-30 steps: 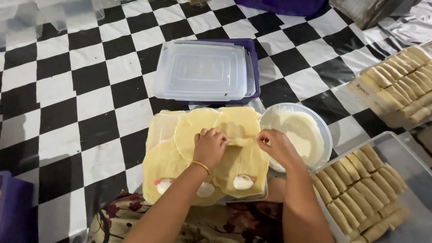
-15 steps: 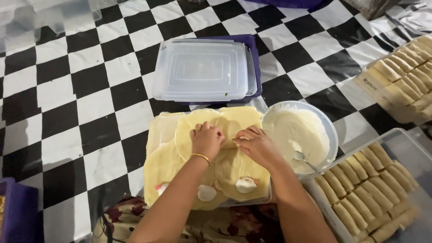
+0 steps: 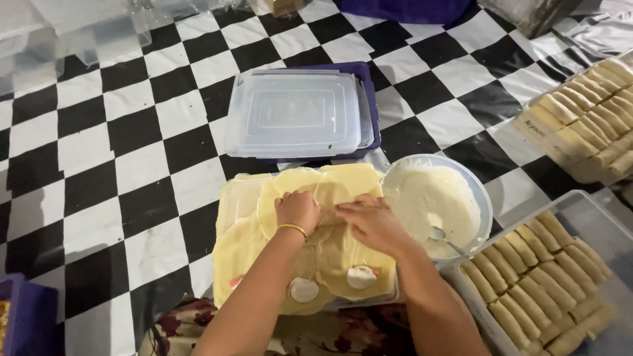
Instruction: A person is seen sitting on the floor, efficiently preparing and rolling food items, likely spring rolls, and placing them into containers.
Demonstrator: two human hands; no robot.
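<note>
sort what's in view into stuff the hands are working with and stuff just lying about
In use:
left hand and right hand, both on the yellow wrappers
bowl of batter with spoon

Lying about:
stacked lidded boxes
tray of rolls
far tray of rolls

From my seat: bare checkered floor open at nine o'clock of the wrappers. Twelve blocked by lidded container. Batter bowl crowds three, touching; tray of rolls closes four. Narrow floor gap between container and bowl.
</note>
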